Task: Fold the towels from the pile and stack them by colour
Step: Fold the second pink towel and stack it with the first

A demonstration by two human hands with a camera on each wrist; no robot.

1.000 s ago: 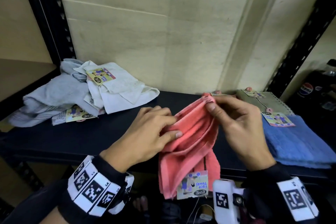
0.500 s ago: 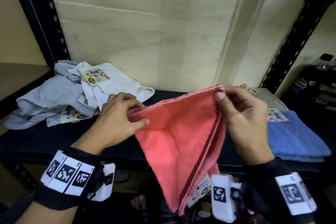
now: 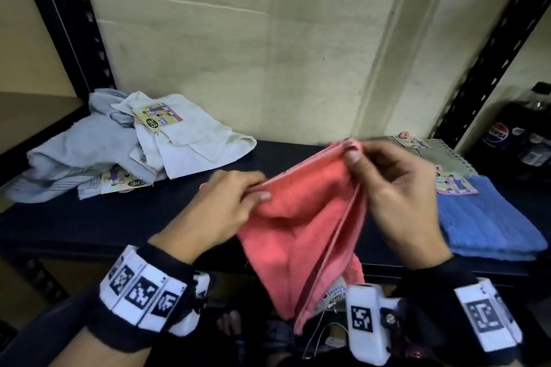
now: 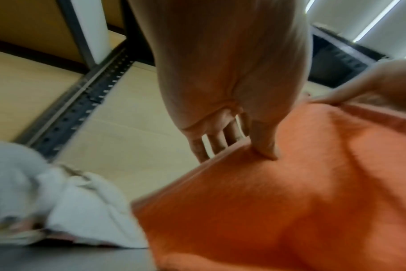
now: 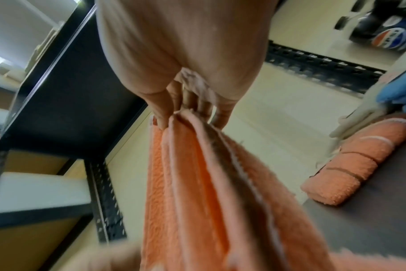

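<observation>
The left hand pinches the top edge of the pink towel between thumb and curled fingers; the right hand pinches its bunched far corner, several layers gathered between thumb and fingertips; the towel hangs in the air over the shelf's front edge, its tag low down; the pile of pale towels lies at the shelf's left end; a folded blue towel lies at the right end; a folded grey towel lies behind it.
</observation>
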